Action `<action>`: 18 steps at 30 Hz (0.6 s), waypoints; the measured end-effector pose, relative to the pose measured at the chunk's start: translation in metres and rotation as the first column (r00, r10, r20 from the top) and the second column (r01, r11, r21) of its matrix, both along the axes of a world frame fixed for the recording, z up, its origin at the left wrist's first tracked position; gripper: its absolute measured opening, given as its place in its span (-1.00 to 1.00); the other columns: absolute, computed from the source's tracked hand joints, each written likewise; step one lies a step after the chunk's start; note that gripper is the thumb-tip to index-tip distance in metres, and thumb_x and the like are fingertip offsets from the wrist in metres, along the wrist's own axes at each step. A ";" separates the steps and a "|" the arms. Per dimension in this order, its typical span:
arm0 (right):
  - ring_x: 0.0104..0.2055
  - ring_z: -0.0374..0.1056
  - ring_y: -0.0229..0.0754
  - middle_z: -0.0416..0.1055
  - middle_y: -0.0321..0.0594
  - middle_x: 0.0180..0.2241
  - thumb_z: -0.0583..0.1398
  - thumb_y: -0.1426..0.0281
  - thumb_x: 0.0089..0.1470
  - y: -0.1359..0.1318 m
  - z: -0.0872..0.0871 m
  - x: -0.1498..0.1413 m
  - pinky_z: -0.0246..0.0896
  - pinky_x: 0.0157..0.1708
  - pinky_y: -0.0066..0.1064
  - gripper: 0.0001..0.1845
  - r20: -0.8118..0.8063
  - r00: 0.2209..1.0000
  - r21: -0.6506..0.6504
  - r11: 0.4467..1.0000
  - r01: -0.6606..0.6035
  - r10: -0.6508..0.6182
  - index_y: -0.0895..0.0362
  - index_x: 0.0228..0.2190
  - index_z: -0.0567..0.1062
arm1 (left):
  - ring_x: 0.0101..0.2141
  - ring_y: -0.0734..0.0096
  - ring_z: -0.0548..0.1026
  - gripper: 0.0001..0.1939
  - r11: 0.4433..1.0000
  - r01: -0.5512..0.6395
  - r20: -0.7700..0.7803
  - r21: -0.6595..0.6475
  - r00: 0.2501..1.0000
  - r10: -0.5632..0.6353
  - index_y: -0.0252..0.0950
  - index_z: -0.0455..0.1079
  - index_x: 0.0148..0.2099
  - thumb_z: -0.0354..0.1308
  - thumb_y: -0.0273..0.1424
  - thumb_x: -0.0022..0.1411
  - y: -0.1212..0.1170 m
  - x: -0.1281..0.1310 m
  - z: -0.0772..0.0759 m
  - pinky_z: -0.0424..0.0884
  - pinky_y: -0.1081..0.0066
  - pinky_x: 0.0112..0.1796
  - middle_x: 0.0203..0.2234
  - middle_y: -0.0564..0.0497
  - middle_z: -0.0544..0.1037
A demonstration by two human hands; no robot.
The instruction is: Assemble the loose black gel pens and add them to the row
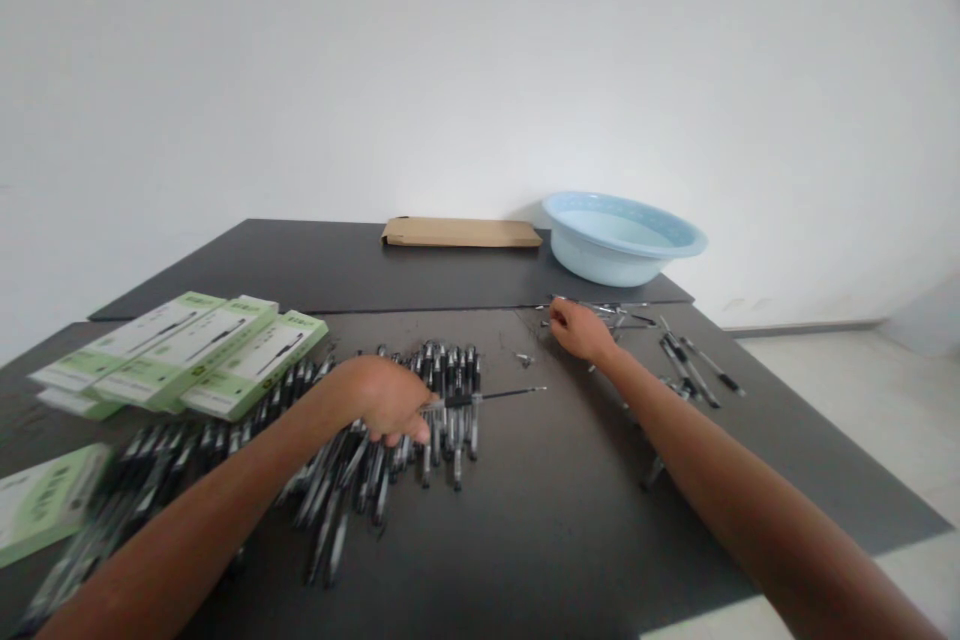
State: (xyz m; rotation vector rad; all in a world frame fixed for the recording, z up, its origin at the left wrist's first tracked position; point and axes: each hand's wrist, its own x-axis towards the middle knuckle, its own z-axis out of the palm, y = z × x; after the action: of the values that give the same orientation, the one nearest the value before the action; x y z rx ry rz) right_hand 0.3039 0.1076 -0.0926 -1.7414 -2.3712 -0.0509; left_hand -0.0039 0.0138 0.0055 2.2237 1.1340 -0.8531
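My left hand (394, 398) is closed around a pen barrel (457, 401) with a black grip, held level above the pen pile. A thin dark refill (517, 392) sticks out of the barrel's right end. Below and around this hand lie many capped clear pens with black parts (375, 480). Farther right, my right hand (581, 330) has its fingers curled together at a scatter of refills and thin pen parts (611, 312). What those fingers hold, if anything, is hidden. Some loose pens (688, 370) lie right of that wrist, and others are partly behind the forearm.
Green and white pen boxes (255, 360) are stacked at the left, with another box (49, 505) nearer me. A flat brown cardboard piece (461, 232) and a light blue basin (619, 265) stand at the back of the dark table (540, 540), near the white wall.
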 end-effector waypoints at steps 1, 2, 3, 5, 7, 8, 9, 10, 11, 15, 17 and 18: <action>-0.34 0.28 -0.20 0.41 -0.19 -0.36 0.01 0.45 0.10 -0.001 0.000 0.000 0.02 -0.36 -0.46 -0.84 -0.016 1.000 -0.016 1.000 -0.024 0.023 0.14 -0.31 0.37 | -0.52 0.41 0.46 -0.80 1.000 -0.009 0.002 -0.002 1.000 0.009 -0.27 0.41 -0.37 0.01 -0.34 0.21 0.000 0.000 0.000 0.19 0.50 -0.56 -0.48 0.00 0.60; -0.37 0.27 -0.22 0.41 -0.22 -0.40 0.03 0.45 0.08 -0.002 0.000 0.000 0.01 -0.38 -0.48 -0.86 -0.031 0.998 -0.036 0.998 -0.051 0.049 0.14 -0.33 0.38 | -0.53 0.41 0.45 -0.80 1.000 -0.020 0.007 -0.005 1.000 0.020 -0.27 0.41 -0.38 0.02 -0.34 0.21 0.000 0.000 0.000 0.19 0.50 -0.57 -0.49 0.01 0.59; -0.39 0.27 -0.24 0.41 -0.25 -0.42 0.04 0.46 0.06 -0.003 -0.001 0.000 0.01 -0.40 -0.49 -0.87 -0.045 0.996 -0.056 0.995 -0.078 0.076 0.13 -0.34 0.38 | -0.54 0.41 0.45 -0.81 1.000 -0.029 0.011 -0.009 1.000 0.029 -0.27 0.41 -0.38 0.03 -0.33 0.21 0.000 0.000 0.000 0.18 0.50 -0.57 -0.50 0.01 0.59; -0.42 0.26 -0.27 0.40 -0.29 -0.46 0.07 0.46 0.03 -0.005 -0.002 0.000 0.01 -0.42 -0.51 -0.88 -0.069 0.991 -0.089 0.988 -0.123 0.117 0.13 -0.36 0.39 | -0.55 0.41 0.45 -0.81 0.999 -0.034 0.014 -0.015 0.999 0.035 -0.28 0.42 -0.37 0.03 -0.33 0.20 0.000 -0.001 -0.001 0.19 0.49 -0.57 -0.51 0.02 0.58; -0.44 0.26 -0.27 0.39 -0.30 -0.48 0.08 0.46 0.02 -0.007 -0.003 0.000 0.00 -0.44 -0.51 -0.88 -0.086 0.987 -0.108 0.983 -0.147 0.138 0.14 -0.36 0.40 | -0.54 0.40 0.45 -0.80 1.000 -0.023 0.012 -0.015 1.000 0.023 -0.28 0.43 -0.35 0.02 -0.34 0.21 0.000 -0.001 -0.001 0.20 0.49 -0.56 -0.49 0.01 0.59; -0.45 0.26 -0.26 0.39 -0.30 -0.49 0.08 0.45 0.02 -0.007 -0.003 0.001 0.01 -0.44 -0.51 -0.88 -0.091 0.986 -0.115 0.982 -0.152 0.142 0.14 -0.36 0.41 | -0.53 0.40 0.45 -0.79 1.000 -0.016 0.007 -0.015 1.000 0.016 -0.28 0.43 -0.35 0.01 -0.34 0.21 0.000 -0.001 -0.001 0.20 0.49 -0.56 -0.48 0.00 0.59; -0.45 0.25 -0.26 0.38 -0.29 -0.49 0.08 0.45 0.02 -0.008 -0.004 0.001 0.01 -0.44 -0.50 -0.87 -0.095 0.985 -0.119 0.981 -0.154 0.143 0.14 -0.35 0.41 | -0.52 0.39 0.46 -0.79 1.000 -0.012 0.004 -0.015 1.000 0.012 -0.28 0.43 -0.35 0.00 -0.33 0.22 0.000 -0.001 -0.001 0.20 0.49 -0.56 -0.48 -0.01 0.60; -0.45 0.25 -0.25 0.38 -0.29 -0.50 0.08 0.45 0.03 -0.008 -0.004 0.002 0.01 -0.44 -0.50 -0.86 -0.098 0.985 -0.122 0.980 -0.154 0.143 0.14 -0.35 0.42 | -0.52 0.39 0.46 -0.78 1.000 -0.010 0.003 -0.017 1.000 0.010 -0.28 0.43 -0.35 0.00 -0.33 0.22 0.000 -0.001 -0.001 0.20 0.49 -0.56 -0.47 -0.01 0.60; -0.45 0.25 -0.25 0.38 -0.28 -0.50 0.08 0.44 0.03 -0.007 -0.004 0.003 0.01 -0.44 -0.49 -0.86 -0.101 0.985 -0.124 0.980 -0.155 0.143 0.14 -0.34 0.42 | -0.51 0.39 0.47 -0.78 1.000 -0.011 0.003 -0.021 1.000 0.011 -0.28 0.42 -0.35 0.00 -0.32 0.22 0.000 -0.001 -0.001 0.21 0.50 -0.56 -0.46 -0.02 0.60; -0.43 0.26 -0.23 0.39 -0.26 -0.47 0.08 0.45 0.04 -0.007 -0.005 0.008 0.02 -0.41 -0.48 -0.85 -0.106 0.983 -0.126 0.978 -0.164 0.151 0.15 -0.32 0.42 | -0.54 0.41 0.46 -0.79 0.998 -0.036 0.022 -0.042 0.999 0.037 -0.28 0.42 -0.30 0.00 -0.32 0.21 0.000 -0.002 -0.003 0.21 0.51 -0.59 -0.44 -0.03 0.61; -0.41 0.27 -0.23 0.41 -0.25 -0.45 0.08 0.46 0.04 -0.007 -0.005 0.009 0.03 -0.39 -0.48 -0.85 -0.108 0.981 -0.129 0.976 -0.175 0.161 0.15 -0.31 0.42 | -0.56 0.42 0.45 -0.80 0.997 -0.056 0.033 -0.048 0.998 0.058 -0.28 0.42 -0.28 0.00 -0.32 0.20 0.001 -0.003 -0.004 0.20 0.52 -0.60 -0.44 -0.03 0.61; -0.40 0.27 -0.23 0.41 -0.23 -0.43 0.09 0.47 0.05 -0.007 -0.005 0.010 0.04 -0.38 -0.48 -0.85 -0.110 0.980 -0.130 0.975 -0.181 0.168 0.16 -0.30 0.42 | -0.56 0.42 0.45 -0.80 0.997 -0.059 0.038 -0.048 0.997 0.061 -0.28 0.42 -0.28 0.01 -0.32 0.20 0.001 -0.004 -0.004 0.20 0.53 -0.61 -0.45 -0.02 0.62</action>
State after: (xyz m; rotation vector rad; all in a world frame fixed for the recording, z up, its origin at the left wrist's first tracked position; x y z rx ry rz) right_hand 0.3139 0.1006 -0.0976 -1.5435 -2.4968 0.2266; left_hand -0.0079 0.0146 0.0011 2.1485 1.1449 -0.8001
